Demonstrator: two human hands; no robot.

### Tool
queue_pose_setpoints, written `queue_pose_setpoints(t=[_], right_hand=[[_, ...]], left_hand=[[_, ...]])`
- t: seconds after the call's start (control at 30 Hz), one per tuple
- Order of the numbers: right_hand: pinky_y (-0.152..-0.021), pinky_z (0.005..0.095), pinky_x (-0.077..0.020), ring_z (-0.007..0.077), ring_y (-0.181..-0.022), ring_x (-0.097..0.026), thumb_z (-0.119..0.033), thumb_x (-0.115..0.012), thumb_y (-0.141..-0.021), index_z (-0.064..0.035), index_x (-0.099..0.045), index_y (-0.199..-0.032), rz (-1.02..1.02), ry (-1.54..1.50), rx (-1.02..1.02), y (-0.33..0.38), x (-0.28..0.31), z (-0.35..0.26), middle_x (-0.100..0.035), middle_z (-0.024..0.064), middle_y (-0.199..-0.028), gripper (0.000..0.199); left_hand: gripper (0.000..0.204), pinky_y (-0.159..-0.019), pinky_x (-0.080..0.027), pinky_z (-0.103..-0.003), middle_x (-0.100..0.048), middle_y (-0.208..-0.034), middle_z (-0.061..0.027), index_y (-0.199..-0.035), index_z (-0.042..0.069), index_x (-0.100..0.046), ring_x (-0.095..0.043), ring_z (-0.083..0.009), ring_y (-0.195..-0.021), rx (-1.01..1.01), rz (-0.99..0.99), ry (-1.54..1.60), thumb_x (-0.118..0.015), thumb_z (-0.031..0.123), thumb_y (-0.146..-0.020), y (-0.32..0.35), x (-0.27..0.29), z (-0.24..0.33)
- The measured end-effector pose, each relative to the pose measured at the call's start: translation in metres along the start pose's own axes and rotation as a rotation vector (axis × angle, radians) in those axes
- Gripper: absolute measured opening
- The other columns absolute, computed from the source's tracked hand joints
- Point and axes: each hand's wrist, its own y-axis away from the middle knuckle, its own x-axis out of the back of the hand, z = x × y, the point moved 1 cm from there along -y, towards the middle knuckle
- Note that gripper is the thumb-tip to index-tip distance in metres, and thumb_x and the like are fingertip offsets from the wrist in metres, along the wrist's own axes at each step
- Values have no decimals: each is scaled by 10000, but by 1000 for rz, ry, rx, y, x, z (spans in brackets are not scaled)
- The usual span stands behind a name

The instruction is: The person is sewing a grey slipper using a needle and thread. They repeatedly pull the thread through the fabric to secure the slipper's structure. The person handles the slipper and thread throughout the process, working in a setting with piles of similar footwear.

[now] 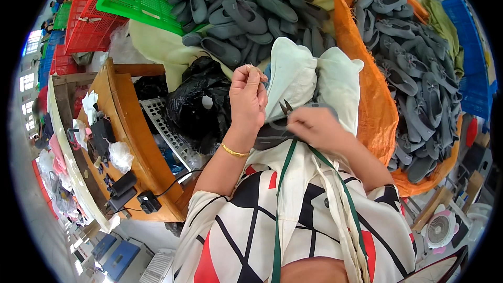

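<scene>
My left hand (pixel 248 97) is raised, its thumb and fingers pinched round something small at the tips that I cannot make out. To its right, lower over my lap, my right hand (pixel 316 127) is closed on a pair of dark thread snips (pixel 285 107), their two pointed blades apart. The right hand is slightly blurred. A dark grey item (pixel 272 133) lies on my lap beneath the hands, partly hidden; its kind is unclear. Pale cloth (pixel 293 68) covers my knees.
A heap of grey shoes (pixel 243 13) lies ahead by a green crate (pixel 141 0). On the right, an orange sack (pixel 367 89) holds more grey shoes. Left stand a wooden table (pixel 139 152) and a black plastic bag (pixel 196 107). A small fan (pixel 441 229) is at lower right.
</scene>
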Motion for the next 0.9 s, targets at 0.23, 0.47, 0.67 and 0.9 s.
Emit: queue_pose_setpoints(t=[0.23, 0.47, 0.67, 0.9], right_hand=[[-596, 219, -411, 53, -685, -489, -75, -609, -937, -20, -569, -865, 410, -211, -432, 105, 75, 69, -530, -31, -768, 99], [-549, 258, -429, 80, -648, -539, -141, -661, -918, -46, -572, -858, 562, -356, -650, 171, 79, 102, -537, -42, -734, 144], [-712, 433, -524, 341, -885, -664, -128, -625, -875, -31, -622, -919, 164, 937, -855, 187, 80, 131, -662, 123, -923, 107], [-683, 244, -453, 88, -746, -529, -154, -648, -919, -41, -627, -1187, 163, -539, -286, -14, 27, 24, -595, 11, -828, 292]], left_hand=[[87, -406, -281, -194, -604, -888, 4, -952, 102, -569, -353, -27, -468, 47, -56, -86, -564, 170, -1007, 3, -8, 1], [108, -416, -284, -183, -600, -893, 7, -938, 89, -571, -355, -27, -492, 118, -96, 64, -569, 175, -1004, -4, -3, -8], [72, -439, -273, -175, -579, -849, 26, -964, 80, -592, -332, -18, -496, 103, -150, -61, -569, 137, -1002, 2, -3, 2], [72, -459, -216, -171, -540, -763, 72, -966, 67, -618, -305, 19, -535, 67, -208, -249, -635, 137, -969, 14, -16, 6]])
